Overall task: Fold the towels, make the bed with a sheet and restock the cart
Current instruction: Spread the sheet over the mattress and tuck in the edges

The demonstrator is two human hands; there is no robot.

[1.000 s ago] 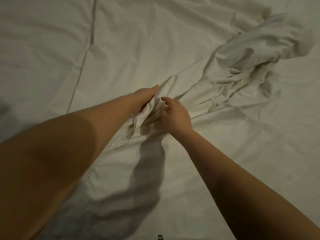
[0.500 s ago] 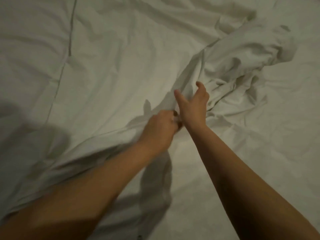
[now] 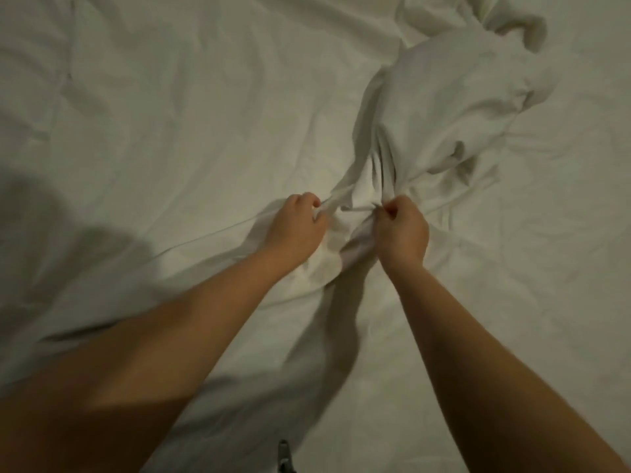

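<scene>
While the sheet lies bunched on the bed, heap far right, my L hand & R hand sit near each other, fingers curled tight, each gripping a gathered fold of it.

Small dark object, bottom edge, too small to identify

Left forearm: mine, bare right down to the bottom edge of view, broad near the camera.
Right forearm: bare as well, uncovered from wrist to frame edge.
Left hand: bare.
Right hand: bare; my thumbnail may carry reddish polish, too blurred to be sure.
</scene>
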